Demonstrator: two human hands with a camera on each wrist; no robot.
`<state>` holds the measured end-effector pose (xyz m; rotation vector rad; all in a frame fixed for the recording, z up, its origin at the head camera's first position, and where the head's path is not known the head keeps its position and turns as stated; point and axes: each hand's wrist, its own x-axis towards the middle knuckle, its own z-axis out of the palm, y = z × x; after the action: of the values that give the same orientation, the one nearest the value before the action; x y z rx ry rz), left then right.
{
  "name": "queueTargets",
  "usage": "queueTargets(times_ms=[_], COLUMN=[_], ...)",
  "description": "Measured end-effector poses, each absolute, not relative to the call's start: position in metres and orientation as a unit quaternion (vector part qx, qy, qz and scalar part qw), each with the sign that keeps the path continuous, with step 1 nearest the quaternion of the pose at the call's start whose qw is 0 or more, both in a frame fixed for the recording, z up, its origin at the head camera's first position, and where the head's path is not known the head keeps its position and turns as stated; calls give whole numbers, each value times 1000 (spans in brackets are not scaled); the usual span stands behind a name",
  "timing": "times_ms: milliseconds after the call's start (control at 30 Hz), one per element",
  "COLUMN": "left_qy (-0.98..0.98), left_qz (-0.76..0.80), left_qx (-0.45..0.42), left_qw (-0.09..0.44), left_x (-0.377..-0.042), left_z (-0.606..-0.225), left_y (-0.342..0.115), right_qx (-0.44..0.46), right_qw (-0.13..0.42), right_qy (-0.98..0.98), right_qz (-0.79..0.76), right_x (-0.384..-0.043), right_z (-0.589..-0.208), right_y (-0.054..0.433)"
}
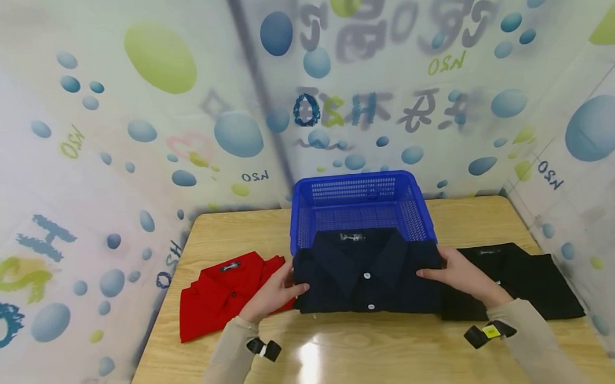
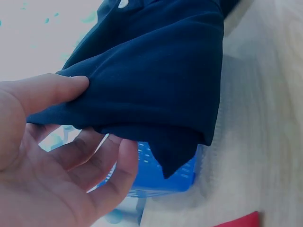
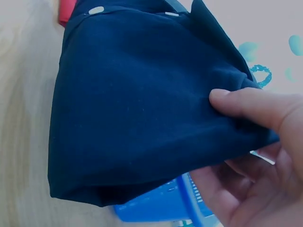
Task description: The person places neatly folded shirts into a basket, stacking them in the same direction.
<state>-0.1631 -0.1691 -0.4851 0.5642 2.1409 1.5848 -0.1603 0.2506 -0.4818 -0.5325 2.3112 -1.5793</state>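
Observation:
A folded navy shirt [image 1: 366,276] with white buttons hangs between my two hands, in front of the blue basket [image 1: 360,209] and covering its near side. My left hand [image 1: 273,289] pinches the shirt's left edge, thumb on top and fingers beneath. On the opposite edge my right hand [image 1: 463,274] holds it the same way. The left wrist view shows the navy cloth [image 2: 156,80] with a corner drooping below the fingers. In the right wrist view, the thumb presses on the cloth [image 3: 142,104], and the basket [image 3: 161,203] shows underneath.
A folded red shirt [image 1: 219,298] lies on the wooden table [image 1: 316,360] to the left. On the right lies a folded black shirt [image 1: 521,285], partly behind my right hand. A patterned curtain [image 1: 189,134] surrounds the table at the back and sides.

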Motion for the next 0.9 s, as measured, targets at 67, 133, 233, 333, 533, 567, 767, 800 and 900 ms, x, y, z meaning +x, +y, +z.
queueTargets(times_ms=[67, 133, 233, 333, 533, 567, 767, 800, 900], left_qy=[766, 765, 760, 760, 756, 755, 763, 764, 762], left_qz=[575, 579, 586, 587, 594, 596, 590, 589, 595], left_qx=[197, 190, 185, 186, 192, 191, 175, 174, 174], left_qw=[208, 209, 209, 207, 198, 196, 196, 196, 186], left_x=[-169, -174, -182, -188, -193, -193, -202, -204, -212], left_z=[-484, -482, -477, -468, -432, -427, -419, -418, -415], left_y=[-167, -165, -163, -161, -154, -153, -152, -151, -150], right_qx=[-167, -149, -128, -119, -112, -109, -98, -97, -97], right_qw=[139, 135, 124, 113, 101, 97, 79, 78, 74], right_qy=[815, 823, 829, 829, 821, 821, 834, 836, 839], right_qz=[-537, -532, -531, -534, -551, -551, -536, -534, -530], right_x=[-164, -167, -172, -176, -189, -191, -206, -209, -216], right_z=[-478, -474, -469, -464, -455, -453, -445, -443, -437], right_y=[251, 250, 248, 246, 244, 244, 243, 242, 241])
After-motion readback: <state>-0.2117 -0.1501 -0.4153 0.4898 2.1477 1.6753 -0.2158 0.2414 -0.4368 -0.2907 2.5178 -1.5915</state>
